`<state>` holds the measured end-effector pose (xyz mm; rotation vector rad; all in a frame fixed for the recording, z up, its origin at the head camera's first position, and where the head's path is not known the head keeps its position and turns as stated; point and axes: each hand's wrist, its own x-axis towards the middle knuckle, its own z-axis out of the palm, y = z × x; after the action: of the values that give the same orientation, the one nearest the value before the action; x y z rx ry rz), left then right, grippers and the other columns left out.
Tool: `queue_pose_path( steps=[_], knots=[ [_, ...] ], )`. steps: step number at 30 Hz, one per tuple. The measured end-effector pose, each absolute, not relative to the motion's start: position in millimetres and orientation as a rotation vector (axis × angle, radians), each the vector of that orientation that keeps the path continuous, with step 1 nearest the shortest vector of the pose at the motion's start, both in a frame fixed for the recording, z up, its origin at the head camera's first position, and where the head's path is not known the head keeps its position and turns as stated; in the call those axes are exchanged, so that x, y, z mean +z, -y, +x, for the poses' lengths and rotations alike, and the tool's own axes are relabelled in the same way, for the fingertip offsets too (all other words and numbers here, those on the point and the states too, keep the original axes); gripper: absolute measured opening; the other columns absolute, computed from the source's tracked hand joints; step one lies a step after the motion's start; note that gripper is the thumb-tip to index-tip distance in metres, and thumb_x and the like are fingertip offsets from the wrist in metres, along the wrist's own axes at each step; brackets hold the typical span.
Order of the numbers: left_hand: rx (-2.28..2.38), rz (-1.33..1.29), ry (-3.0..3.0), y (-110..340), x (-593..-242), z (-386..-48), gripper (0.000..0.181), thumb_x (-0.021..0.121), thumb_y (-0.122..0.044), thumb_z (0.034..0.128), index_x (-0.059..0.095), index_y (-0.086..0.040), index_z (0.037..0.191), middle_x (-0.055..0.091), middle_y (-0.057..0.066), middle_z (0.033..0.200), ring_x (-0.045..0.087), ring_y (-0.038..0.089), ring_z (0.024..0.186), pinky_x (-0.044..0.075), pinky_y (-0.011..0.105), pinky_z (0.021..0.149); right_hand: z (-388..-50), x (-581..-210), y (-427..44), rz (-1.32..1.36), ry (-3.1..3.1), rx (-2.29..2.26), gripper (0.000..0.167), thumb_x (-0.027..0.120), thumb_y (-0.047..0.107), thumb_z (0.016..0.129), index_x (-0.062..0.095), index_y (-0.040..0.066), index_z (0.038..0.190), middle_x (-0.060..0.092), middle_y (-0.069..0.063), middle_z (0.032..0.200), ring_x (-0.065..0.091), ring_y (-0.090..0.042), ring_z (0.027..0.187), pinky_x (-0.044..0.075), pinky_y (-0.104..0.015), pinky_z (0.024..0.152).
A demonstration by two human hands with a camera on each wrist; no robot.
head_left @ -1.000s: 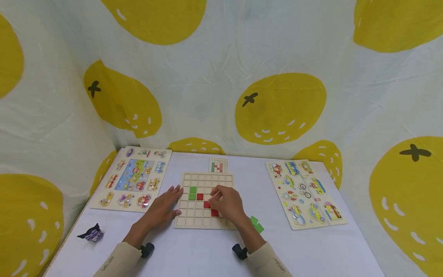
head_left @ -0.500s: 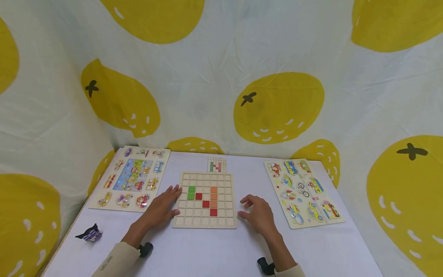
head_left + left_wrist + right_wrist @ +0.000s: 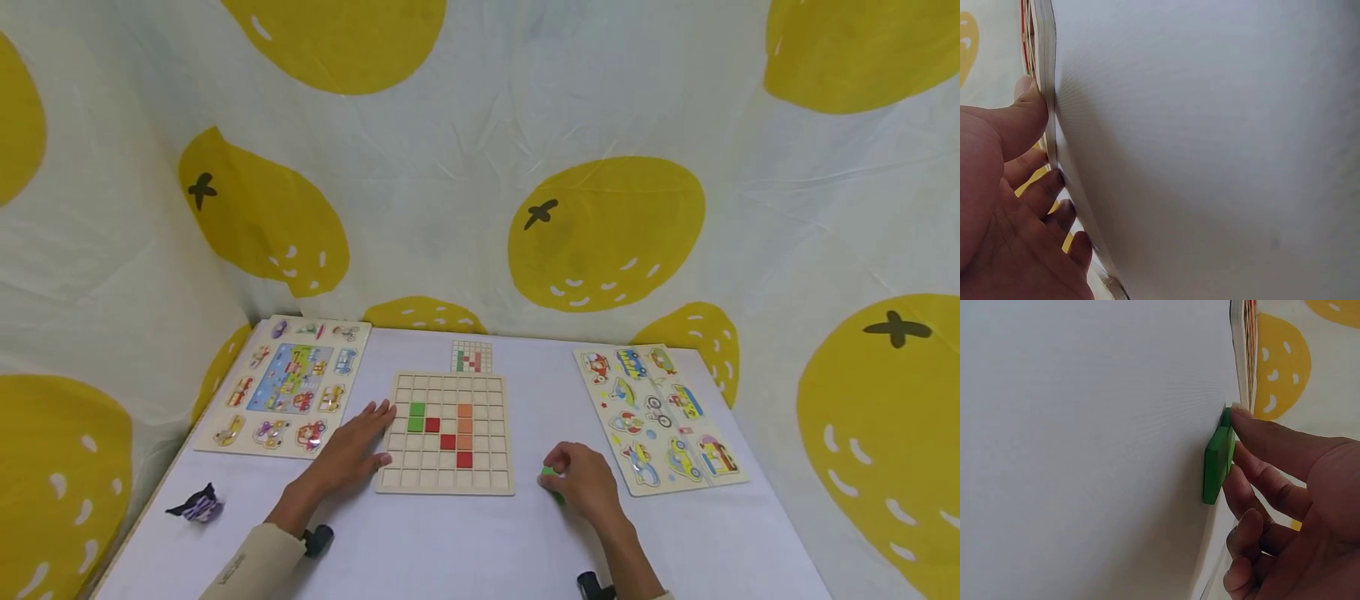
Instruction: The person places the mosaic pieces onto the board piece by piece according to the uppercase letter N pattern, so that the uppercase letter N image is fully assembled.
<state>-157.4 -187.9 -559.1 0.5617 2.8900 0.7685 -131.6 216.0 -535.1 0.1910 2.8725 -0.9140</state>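
Observation:
A wooden grid board [image 3: 446, 491] lies in the middle of the table. Set in its cells are two green tiles [image 3: 416, 424], several red tiles [image 3: 448, 442] and an orange column [image 3: 465, 419]. Along the board's left edge rests my left hand [image 3: 351, 450], fingers spread and relaxed, thumb on the rim. To the right of the board, my right hand [image 3: 585, 481] pinches a loose green tile [image 3: 550, 472] between thumb and finger. The right wrist view shows a second green square tile [image 3: 1213, 469] close against it on the tabletop, partly overlapping it in view.
Behind the board lies a small pattern card [image 3: 471, 356] with a coloured grid. A vehicle picture puzzle [image 3: 281, 387] stands flat at the left, another vehicle puzzle [image 3: 660, 417] at the right. A black and purple cloth item [image 3: 198, 505] lies at front left.
My right hand has left the board and moved right and down to the loose green tiles, taking hold of one. Orange tiles it had hidden now show. My left hand stays put.

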Motion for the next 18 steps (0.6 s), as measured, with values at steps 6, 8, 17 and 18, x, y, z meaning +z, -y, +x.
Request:
queue_pose_path(
  steps=[6,8,17,18],
  knots=[
    [0.763,0.563,-2.891,188,-562,-159,0.084,0.078,-0.025,0.0971,0.033,-0.009,0.167,0.029,0.012,0.176,0.022,0.039,0.164,0.028,0.064,0.129,-134,-536,-209,0.203,-2.876,-0.954,0.024,0.094,0.012,0.077,0.073,0.017,0.088,0.065,0.003,0.080,0.054,-0.017,0.075,0.040,-0.031,0.067],
    [0.766,0.571,-2.900,189,-563,-158,0.084,0.078,-0.024,0.0966,0.034,-0.008,0.167,0.030,0.013,0.175,0.023,0.040,0.164,0.028,0.065,0.129,-134,-537,-207,0.206,-2.880,-0.967,0.024,0.094,0.011,0.077,0.073,0.018,0.088,0.063,0.003,0.078,0.054,-0.017,0.074,0.040,-0.031,0.067],
    [0.786,0.563,-2.897,189,-563,-158,0.084,0.078,-0.025,0.0967,0.034,-0.009,0.167,0.030,0.013,0.175,0.023,0.040,0.164,0.028,0.065,0.129,-137,-536,-194,0.194,-2.927,-1.008,0.020,0.091,0.012,0.082,0.073,0.020,0.086,0.059,0.003,0.072,0.053,-0.016,0.072,0.038,-0.030,0.064],
    [0.790,0.556,-2.890,189,-562,-158,0.084,0.078,-0.025,0.0969,0.034,-0.009,0.167,0.030,0.012,0.176,0.023,0.040,0.164,0.027,0.065,0.129,-138,-535,-192,0.192,-2.932,-1.021,0.019,0.091,0.013,0.083,0.073,0.020,0.086,0.059,0.003,0.072,0.053,-0.016,0.072,0.038,-0.030,0.065]
  ],
)
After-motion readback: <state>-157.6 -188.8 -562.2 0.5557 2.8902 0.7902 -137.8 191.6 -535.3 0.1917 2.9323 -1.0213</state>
